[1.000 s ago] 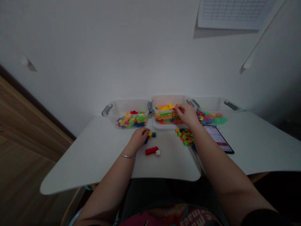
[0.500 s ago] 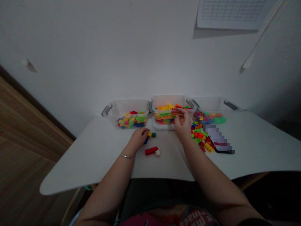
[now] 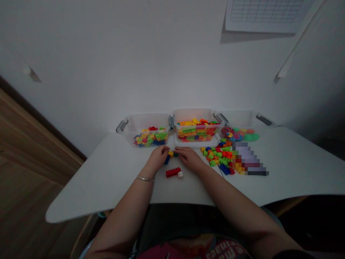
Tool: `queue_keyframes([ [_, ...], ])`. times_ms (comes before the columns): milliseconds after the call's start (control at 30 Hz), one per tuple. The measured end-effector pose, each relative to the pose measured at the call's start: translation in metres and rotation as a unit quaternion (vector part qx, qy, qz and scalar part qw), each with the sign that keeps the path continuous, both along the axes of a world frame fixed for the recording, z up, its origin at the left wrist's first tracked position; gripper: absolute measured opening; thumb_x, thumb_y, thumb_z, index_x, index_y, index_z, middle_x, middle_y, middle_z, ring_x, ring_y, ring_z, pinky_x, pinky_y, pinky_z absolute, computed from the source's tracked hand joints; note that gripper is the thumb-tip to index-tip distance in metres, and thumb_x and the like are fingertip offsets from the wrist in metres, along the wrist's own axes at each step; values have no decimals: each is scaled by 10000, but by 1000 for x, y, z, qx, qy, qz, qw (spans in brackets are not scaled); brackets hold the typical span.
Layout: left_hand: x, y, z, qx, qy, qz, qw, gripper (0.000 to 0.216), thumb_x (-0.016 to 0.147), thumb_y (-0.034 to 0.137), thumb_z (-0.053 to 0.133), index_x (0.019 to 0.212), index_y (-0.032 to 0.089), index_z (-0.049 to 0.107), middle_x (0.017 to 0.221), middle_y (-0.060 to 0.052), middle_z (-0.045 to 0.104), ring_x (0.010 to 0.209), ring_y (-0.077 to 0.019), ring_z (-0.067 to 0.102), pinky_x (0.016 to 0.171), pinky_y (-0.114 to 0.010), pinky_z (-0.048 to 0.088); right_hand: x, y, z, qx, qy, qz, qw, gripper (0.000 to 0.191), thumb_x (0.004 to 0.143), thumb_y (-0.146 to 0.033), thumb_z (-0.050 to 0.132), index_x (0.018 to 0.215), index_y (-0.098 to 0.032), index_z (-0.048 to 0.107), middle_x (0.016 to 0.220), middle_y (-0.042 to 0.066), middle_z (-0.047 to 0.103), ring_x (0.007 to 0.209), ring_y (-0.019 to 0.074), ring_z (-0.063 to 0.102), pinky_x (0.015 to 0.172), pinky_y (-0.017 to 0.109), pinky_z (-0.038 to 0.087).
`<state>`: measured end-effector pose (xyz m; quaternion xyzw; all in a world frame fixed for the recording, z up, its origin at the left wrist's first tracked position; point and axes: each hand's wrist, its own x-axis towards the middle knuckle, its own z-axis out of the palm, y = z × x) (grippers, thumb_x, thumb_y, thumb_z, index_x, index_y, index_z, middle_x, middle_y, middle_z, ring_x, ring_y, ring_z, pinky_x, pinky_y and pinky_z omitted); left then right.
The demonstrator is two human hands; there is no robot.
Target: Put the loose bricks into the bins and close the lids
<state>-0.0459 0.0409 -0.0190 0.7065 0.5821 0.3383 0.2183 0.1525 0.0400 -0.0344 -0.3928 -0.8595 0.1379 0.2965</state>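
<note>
My left hand (image 3: 158, 159) has its fingers closed on the left side of a small group of building bricks, with a blue brick (image 3: 167, 159) below and a yellow brick (image 3: 170, 154) showing beside the fingertips. From the other side, my right hand (image 3: 189, 158) has its fingers at a teal brick (image 3: 176, 154) on the right end of that group, partly covering it. How the bricks join is too small to tell. Nearer to me on the table lies a long red brick (image 3: 173, 172) with a white brick (image 3: 180, 175) touching its right end.
A loose pile of coloured bricks (image 3: 219, 156) lies right of my right hand, beside a pixelated phone-like object (image 3: 249, 158). Along the wall stand a left clear bin (image 3: 148, 120), a middle bin (image 3: 196, 113) and a right bin (image 3: 238, 117), all holding colourful pieces.
My right hand has come from in front of the middle bin, down and left to the brick group. More of the loose pile now shows. My left hand has barely moved.
</note>
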Motion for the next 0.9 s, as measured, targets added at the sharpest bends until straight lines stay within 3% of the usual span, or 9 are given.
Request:
queue_keyframes([
  [167,1,-1,3,-3,21,-25,999,241,818,172,474,930,162,687,976,-103,723,901,-212,661,858,-329,509,-3,-4,2,0,-23,-17,1000,393,829,-116,592,1208,-212,633,1259,82,645,1178,226,573,1041,421,414],
  [400,1,1,2,-17,50,-41,998,233,814,161,512,965,151,690,991,-87,728,898,-185,659,864,-298,508,-5,-11,12,-26,-52,-97,994,243,829,-170,624,1066,-199,670,1100,66,695,1072,233,595,959,374,449],
  [900,1,0,0,0,80,-60,995,302,842,213,518,1077,140,694,1093,-107,717,986,-201,654,893,-303,498,11,-8,10,-46,-54,-98,993,393,784,-27,526,1137,-142,655,1205,116,654,1127,214,583,1038,359,401],
])
